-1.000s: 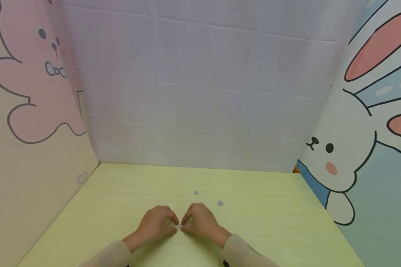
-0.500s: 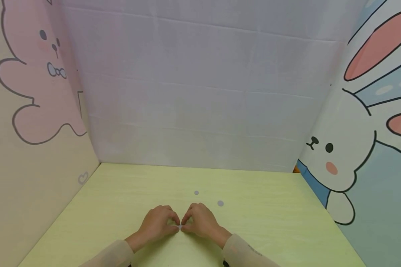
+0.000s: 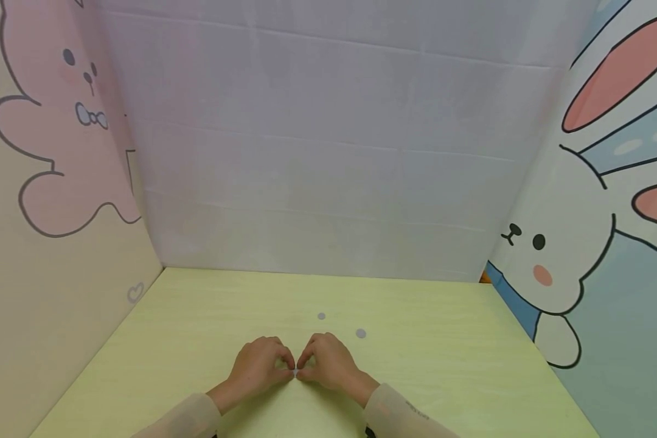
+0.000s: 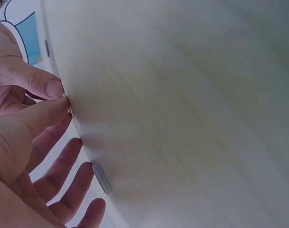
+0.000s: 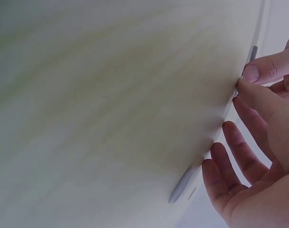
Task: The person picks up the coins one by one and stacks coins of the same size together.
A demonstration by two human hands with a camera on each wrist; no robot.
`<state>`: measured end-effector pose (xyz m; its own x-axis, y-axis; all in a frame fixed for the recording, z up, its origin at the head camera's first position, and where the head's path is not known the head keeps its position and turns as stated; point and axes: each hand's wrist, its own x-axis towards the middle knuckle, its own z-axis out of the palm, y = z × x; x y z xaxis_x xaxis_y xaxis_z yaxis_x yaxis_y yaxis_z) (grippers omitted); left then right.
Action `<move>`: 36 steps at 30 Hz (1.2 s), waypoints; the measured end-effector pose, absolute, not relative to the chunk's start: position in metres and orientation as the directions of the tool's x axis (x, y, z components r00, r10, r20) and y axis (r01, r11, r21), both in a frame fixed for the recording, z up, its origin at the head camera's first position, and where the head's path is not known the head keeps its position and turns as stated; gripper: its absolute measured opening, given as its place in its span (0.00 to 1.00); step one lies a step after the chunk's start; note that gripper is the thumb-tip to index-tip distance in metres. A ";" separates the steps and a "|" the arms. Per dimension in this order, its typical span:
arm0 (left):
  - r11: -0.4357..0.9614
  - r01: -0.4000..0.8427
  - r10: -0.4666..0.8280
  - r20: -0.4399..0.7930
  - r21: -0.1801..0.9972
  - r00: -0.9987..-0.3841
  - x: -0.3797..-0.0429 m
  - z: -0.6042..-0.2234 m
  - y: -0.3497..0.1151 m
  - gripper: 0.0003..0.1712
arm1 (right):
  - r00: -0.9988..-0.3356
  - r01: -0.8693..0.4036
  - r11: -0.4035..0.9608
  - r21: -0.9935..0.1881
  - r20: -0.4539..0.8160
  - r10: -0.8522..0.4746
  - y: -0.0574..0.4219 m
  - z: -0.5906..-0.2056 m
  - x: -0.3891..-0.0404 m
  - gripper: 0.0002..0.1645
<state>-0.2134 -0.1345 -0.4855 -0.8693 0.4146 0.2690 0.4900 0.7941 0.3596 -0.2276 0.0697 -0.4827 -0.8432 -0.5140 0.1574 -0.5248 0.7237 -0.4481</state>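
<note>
– Looking past a yellow-green table (image 3: 443,359) at a creased pale cloth (image 3: 317,152) hanging along the back. Noticing anything on the sides?

– Seeing a pink cartoon animal (image 3: 82,140) wearing a bow tie on the left wall (image 3: 60,316), and a white rabbit (image 3: 564,255) filling much of the right wall (image 3: 618,340). Also spotting a little heart (image 3: 135,292) low on the left.

– And looking down at the hands?

– With the left hand (image 3: 258,366), pinching a small grey piece (image 3: 295,372) between thumb and fingertip. With the right hand (image 3: 331,366), pinching the same piece from the opposite side, just beside the left fingertips.

– Placing that piece where, exactly?

– Holding it low at the near middle of the table, mostly hiding it behind fingertips. Not telling whether resting or lifted.

– Seeing the other fingers (image 4: 78,190) in the left wrist view?

– Yes, curving loosely and spreading apart.

– Spotting anything beyond?

– Finding a small grey disc (image 3: 321,316) lying farther off, and a larger grey disc (image 3: 361,333) lying nearer, toward the right. Wearing beige sleeves (image 3: 405,417), too.
</note>
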 end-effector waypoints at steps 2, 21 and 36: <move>0.794 0.490 0.414 0.270 0.360 -0.869 -0.214 -0.486 -0.135 0.09 | -0.839 -0.529 0.718 -0.452 0.152 -0.522 0.071 -0.482 -0.229 0.05; 0.784 0.497 0.426 0.260 0.371 -0.866 -0.211 -0.484 -0.134 0.08 | -0.826 -0.543 0.644 -0.539 0.204 -0.526 0.112 -0.464 -0.274 0.13; 0.792 0.495 0.425 0.259 0.356 -0.867 -0.211 -0.481 -0.134 0.08 | -0.879 -0.466 0.706 -0.534 0.190 -0.437 0.120 -0.476 -0.316 0.22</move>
<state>-0.2108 -0.1338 -0.4815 -0.8671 0.4254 0.2592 0.4953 0.7924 0.3562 -0.3155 0.1202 -0.4764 -0.8794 -0.4366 0.1897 -0.4657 0.7059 -0.5338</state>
